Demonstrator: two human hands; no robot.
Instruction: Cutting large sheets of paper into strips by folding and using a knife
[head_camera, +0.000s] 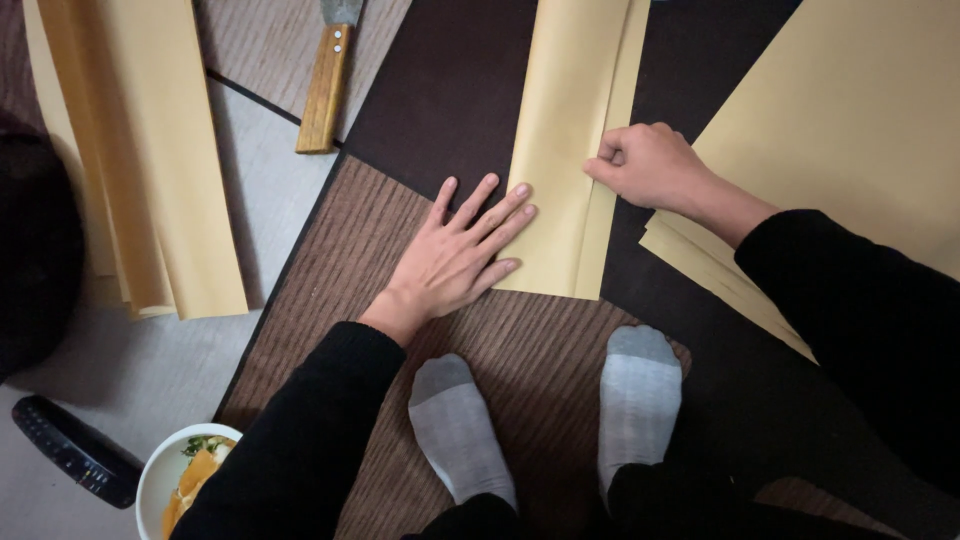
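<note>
- While the person crouches over the patterned rug, several tan paper sheets lie around; the biggest stack fans out at the right, another stack at the left.
- Between them lies the folded tan sheet, running away from the grey-socked feet.
- Left hand is spread flat and open, fingertips pinning the sheet's left edge, grasping nothing.
- Right hand is curled into a loose fist, knuckles pressing the right fold; it grips nothing.
- A crisp crease likely needs the flat hand steady and even pressure along the fold.
- Wooden-handled knife lies near, well apart from both hands.
</note>
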